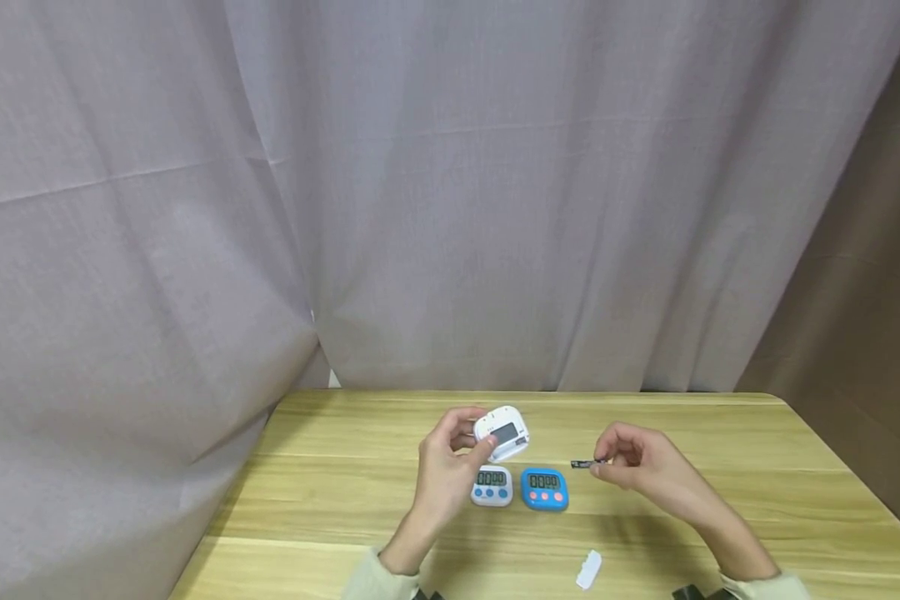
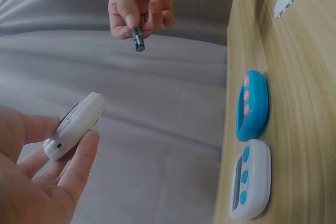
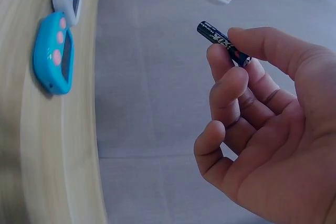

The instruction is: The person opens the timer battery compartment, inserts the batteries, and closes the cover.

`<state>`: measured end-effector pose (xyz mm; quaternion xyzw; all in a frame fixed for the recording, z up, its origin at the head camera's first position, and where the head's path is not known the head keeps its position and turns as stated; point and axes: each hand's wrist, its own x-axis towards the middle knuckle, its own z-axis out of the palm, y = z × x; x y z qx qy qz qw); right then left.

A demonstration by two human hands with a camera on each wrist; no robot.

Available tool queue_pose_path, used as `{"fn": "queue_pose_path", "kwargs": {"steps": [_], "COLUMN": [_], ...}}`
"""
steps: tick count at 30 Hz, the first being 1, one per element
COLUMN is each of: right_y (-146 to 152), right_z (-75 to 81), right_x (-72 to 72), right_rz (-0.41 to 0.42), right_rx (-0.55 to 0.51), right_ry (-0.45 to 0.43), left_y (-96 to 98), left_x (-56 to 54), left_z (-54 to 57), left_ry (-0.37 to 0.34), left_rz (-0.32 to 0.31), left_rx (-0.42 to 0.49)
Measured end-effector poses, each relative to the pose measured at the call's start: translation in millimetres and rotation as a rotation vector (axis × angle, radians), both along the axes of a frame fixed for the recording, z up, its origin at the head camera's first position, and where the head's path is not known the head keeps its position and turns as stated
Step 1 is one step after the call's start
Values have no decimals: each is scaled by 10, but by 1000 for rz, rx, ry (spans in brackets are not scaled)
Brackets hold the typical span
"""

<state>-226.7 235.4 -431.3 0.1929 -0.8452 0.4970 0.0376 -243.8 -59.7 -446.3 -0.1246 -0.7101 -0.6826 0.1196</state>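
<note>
Above the table, my left hand (image 1: pixel 450 467) grips a white digital timer (image 1: pixel 502 433) by its edge, back side up. A battery slot shows along that timer's lower right side, with something dark in its right end. In the left wrist view the same timer (image 2: pixel 76 124) is seen edge-on between thumb and fingers. My right hand (image 1: pixel 645 467) pinches a small dark cylindrical battery (image 3: pixel 220 40) between thumb and fingertips, off to the right and apart from the timer. A loose white battery cover (image 1: pixel 588 570) lies on the table below the hands.
A white timer with blue buttons (image 1: pixel 492 487) and a blue timer with pink buttons (image 1: pixel 545 489) lie side by side on the wooden table (image 1: pixel 330 500), both displays lit with digits. Grey curtain (image 1: pixel 495 208) hangs behind the table's far edge.
</note>
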Motion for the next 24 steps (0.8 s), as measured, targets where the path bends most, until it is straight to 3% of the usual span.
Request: {"fn": "queue_pose_path", "kwargs": {"steps": [15, 24], "right_y": [-265, -512], "right_z": [64, 4], "right_x": [-24, -14], "right_rz": [-12, 0], "right_rx": [-24, -92], "right_ry": [4, 24], "left_y": [0, 13], "left_x": [-2, 15], "left_z": [-28, -41], "left_ry": [0, 17], "left_rz": [-17, -25], "left_rx": [7, 5]}}
